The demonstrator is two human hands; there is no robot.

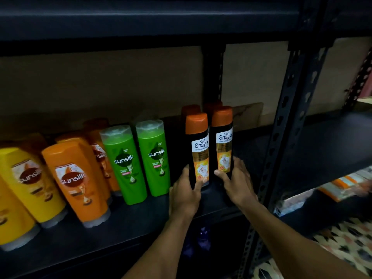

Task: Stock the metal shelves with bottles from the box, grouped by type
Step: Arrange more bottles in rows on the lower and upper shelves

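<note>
Standing at the far left of the dark metal shelf are yellow Sunsilk bottles, cap down, with orange Sunsilk bottles just beside them. Next, two green Sunsilk bottles are sitting upright side by side. Further right, the left hand is gripping the left Safi Shayla bottle near its base, its fingers curling round the black body with the thumb across the label. The right hand is holding the right Safi Shayla bottle the same way, fingers wrapping behind. Both orange-capped bottles are standing upright, touching each other, at the shelf's right end beside the perforated upright post. More orange caps are showing behind them.
</note>
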